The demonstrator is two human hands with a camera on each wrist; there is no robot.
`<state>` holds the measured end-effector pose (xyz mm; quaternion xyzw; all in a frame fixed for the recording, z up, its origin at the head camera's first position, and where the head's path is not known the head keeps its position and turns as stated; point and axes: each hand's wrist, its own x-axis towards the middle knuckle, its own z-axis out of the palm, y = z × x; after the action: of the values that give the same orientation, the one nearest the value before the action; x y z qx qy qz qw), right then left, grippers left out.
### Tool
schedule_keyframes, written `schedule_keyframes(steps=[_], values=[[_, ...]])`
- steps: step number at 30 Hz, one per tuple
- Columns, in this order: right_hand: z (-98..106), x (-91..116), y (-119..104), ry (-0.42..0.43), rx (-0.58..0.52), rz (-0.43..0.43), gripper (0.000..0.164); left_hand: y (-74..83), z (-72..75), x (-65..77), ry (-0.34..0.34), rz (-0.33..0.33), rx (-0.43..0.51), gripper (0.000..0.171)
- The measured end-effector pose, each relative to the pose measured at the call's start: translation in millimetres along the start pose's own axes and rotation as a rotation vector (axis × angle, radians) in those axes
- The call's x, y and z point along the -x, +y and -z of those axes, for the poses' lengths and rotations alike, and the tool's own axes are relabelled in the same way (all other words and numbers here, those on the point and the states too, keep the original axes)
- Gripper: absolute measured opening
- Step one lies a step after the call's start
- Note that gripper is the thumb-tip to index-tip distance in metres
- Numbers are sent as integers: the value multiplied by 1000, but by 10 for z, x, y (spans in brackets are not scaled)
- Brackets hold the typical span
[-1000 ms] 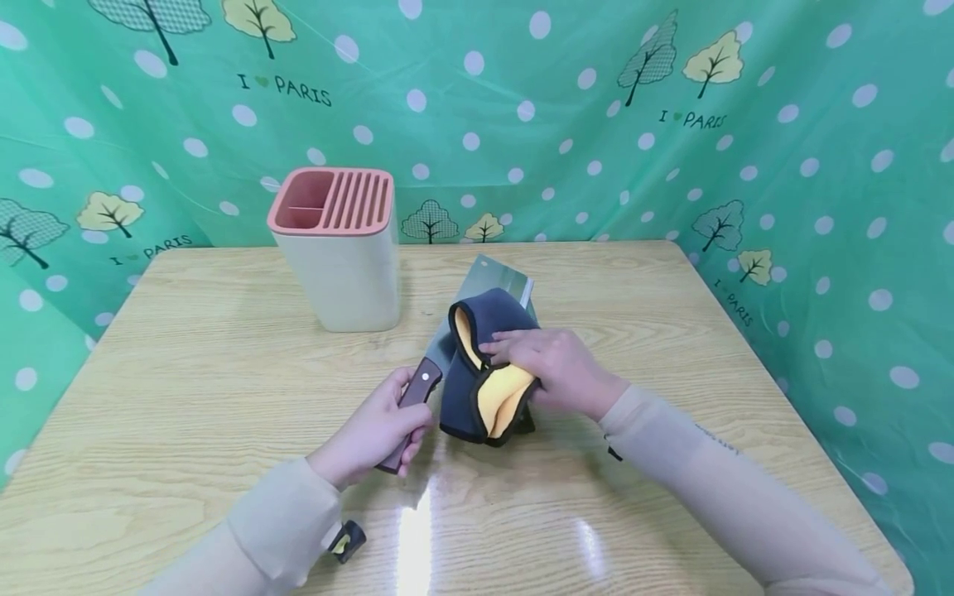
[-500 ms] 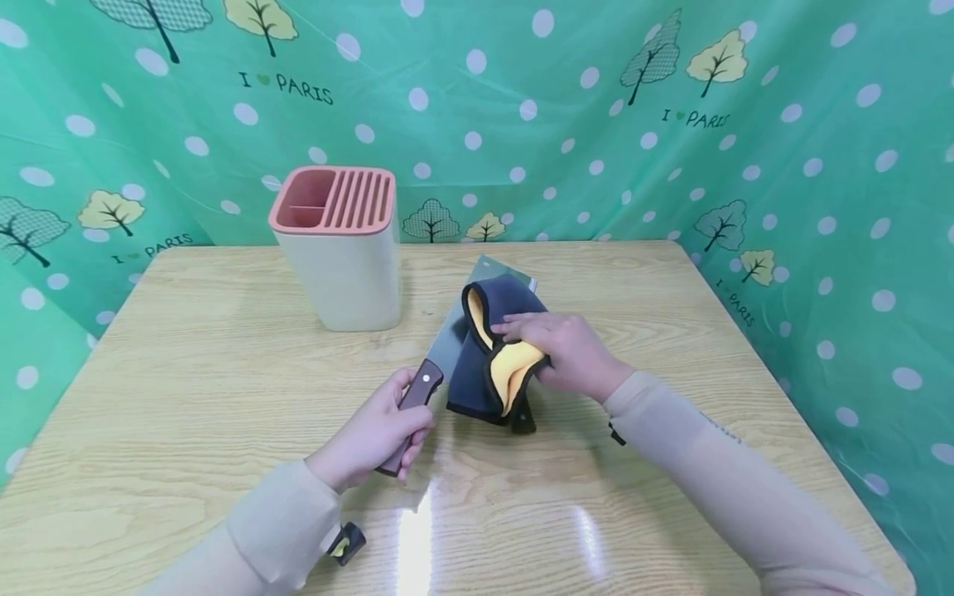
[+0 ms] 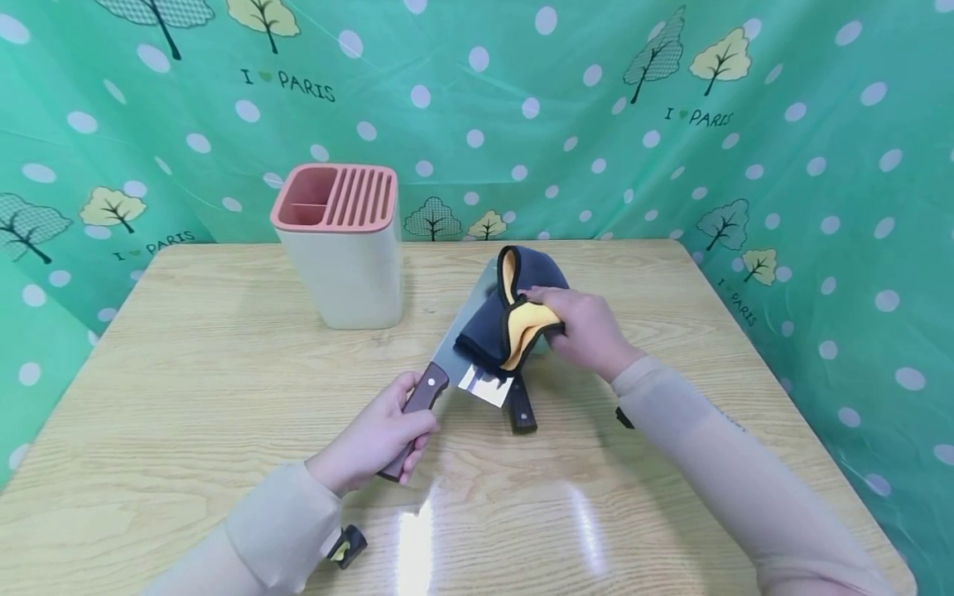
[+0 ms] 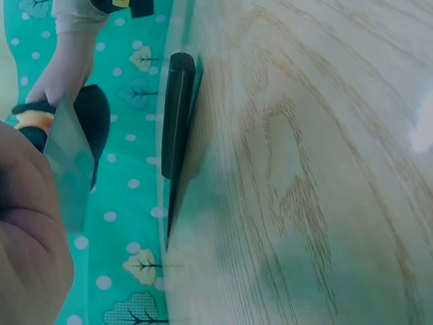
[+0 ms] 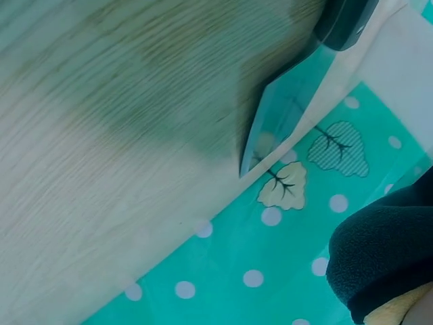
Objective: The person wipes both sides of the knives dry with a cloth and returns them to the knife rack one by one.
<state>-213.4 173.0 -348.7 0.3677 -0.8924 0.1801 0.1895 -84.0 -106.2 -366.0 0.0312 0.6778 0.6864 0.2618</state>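
In the head view my left hand (image 3: 380,434) grips the dark brown handle of a cleaver (image 3: 428,389), its broad blade pointing away and to the right. My right hand (image 3: 589,331) holds a folded navy cloth (image 3: 480,329) with a yellow inner side and black edging against the blade, covering much of it. A second knife with a dark handle (image 3: 522,406) lies on the table below, its blade partly hidden; the right wrist view shows its pointed blade (image 5: 291,101). From the left wrist, the cleaver blade (image 4: 71,169) appears raised off the table.
A white knife holder (image 3: 350,285) with a pink slotted top stands at the back, left of the cleaver. The wooden table (image 3: 186,372) ends at a green polka-dot curtain (image 3: 477,99) behind and on both sides.
My right hand has slid the cloth away from the handle toward the blade's far end. Lower blade and the second knife's handle now show. My left hand stays nearly still.
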Motion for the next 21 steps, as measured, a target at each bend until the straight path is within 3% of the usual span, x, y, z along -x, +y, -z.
schedule_keyframes(steps=[9,14,21], values=[[-7,-50,-60,-29,122,-161,54,23,-20,-1,0,-2,-2,43],[-18,-59,-143,-75,126,-180,58,39,-22,6,7,-5,-2,43],[-57,-14,-190,-98,115,-138,53,27,-21,7,12,3,-1,42]])
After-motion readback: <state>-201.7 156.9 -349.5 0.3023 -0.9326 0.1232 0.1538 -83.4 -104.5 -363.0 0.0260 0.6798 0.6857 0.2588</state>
